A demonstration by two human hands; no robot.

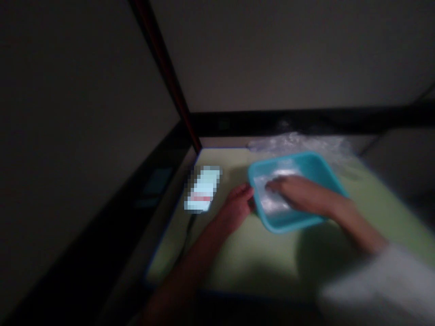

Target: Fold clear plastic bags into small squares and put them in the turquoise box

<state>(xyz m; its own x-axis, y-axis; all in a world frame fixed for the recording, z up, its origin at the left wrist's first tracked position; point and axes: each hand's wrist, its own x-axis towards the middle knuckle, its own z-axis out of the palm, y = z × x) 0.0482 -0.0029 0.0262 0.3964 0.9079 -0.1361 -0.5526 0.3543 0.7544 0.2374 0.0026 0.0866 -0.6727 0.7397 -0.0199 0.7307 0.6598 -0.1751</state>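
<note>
A turquoise plastic tray [319, 168] sits on a pale green mat [258, 253]. My right hand [299, 192] reaches into the tray and rests on clear plastic bags [268, 203] lying inside it; the picture is too blurred to show whether the fingers grip. My left hand [238, 201] lies against the tray's left rim [253, 185], fingers curled by the edge.
A heap of clear plastic bags [299, 142] lies behind the tray. A lit, pixelated phone screen [203, 188] lies at the mat's left, with a dark cable running toward me. A dark frame and a slanted post [163, 68] bound the table.
</note>
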